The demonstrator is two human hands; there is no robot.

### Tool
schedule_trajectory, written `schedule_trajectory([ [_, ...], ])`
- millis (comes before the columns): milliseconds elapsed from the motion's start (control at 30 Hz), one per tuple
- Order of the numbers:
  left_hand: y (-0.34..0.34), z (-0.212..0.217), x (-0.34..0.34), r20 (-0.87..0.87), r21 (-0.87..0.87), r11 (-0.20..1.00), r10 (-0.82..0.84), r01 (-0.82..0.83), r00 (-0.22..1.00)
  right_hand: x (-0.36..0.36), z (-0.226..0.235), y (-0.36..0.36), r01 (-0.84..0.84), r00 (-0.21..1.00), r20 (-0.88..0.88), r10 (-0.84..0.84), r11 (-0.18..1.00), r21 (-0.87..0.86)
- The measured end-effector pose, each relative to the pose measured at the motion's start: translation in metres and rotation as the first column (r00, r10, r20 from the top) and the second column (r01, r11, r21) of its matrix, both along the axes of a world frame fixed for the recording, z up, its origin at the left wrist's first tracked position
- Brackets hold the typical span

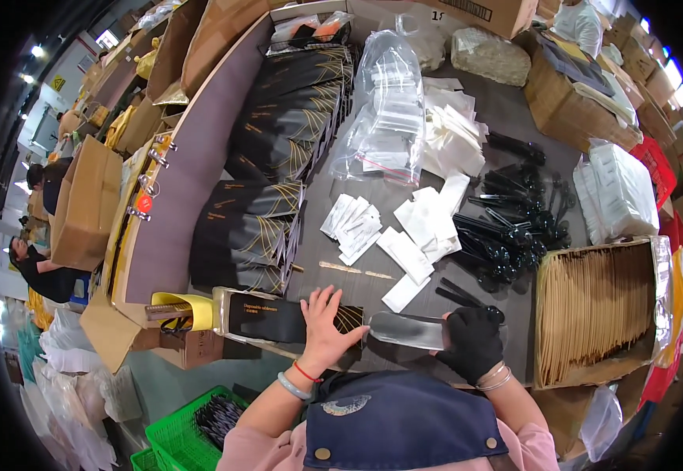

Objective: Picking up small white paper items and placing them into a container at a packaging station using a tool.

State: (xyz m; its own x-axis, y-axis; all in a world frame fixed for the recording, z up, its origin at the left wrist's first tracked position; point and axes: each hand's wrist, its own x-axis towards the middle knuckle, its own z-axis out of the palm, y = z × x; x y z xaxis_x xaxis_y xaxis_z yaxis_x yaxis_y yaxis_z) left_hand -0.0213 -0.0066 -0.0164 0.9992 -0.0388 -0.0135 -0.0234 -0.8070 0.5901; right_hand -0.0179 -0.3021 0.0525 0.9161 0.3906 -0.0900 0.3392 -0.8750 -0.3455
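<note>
Right now I see my left hand [322,322] lying flat, fingers spread, on a black sleeve with gold line print [279,316] that sits in a shallow holder at the near edge of the table [200,173]. My right hand [473,339], in a black glove, is clamped on the right end of a clear plastic pouch [408,330], whose left end reaches my left fingertips at the mouth of the sleeve. The two hands are apart, with the pouch stretched between them. Just beyond my left hand stand rows of the same black gold-printed sleeves [267,212]. Ahead, between both hands, lie small white sachets [353,224] and folded white napkins [424,224]. Beyond my right hand is a heap of black plastic cutlery [506,228], and to its right an open carton of brown paper envelopes [593,306]. Below my left forearm sits a green crate [188,432].
</note>
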Motion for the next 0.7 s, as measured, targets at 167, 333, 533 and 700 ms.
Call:
schedule_trajectory([
  [167,-0.002,0.009,0.0,-0.022,-0.062,0.998,0.0,-0.001,1.0,0.006,-0.028,0.032,-0.108,0.989,-0.085,0.118,0.988,0.109],
  [333,0.006,0.015,0.035,-0.118,-0.077,0.986,-0.153,0.145,0.981,0.019,-0.052,0.067,-0.221,0.975,0.105,0.197,0.915,0.337],
  [533,-0.006,-0.015,0.132,0.207,0.217,0.971,-0.147,0.102,0.967,-0.001,-0.043,-0.049,0.282,0.878,0.308,-0.366,0.916,0.286],
  [700,0.001,-0.016,0.147,0.224,0.273,0.954,-0.189,0.125,0.956,-0.073,-0.07,-0.215,0.76,0.459,0.333,-0.824,0.558,0.335],
])
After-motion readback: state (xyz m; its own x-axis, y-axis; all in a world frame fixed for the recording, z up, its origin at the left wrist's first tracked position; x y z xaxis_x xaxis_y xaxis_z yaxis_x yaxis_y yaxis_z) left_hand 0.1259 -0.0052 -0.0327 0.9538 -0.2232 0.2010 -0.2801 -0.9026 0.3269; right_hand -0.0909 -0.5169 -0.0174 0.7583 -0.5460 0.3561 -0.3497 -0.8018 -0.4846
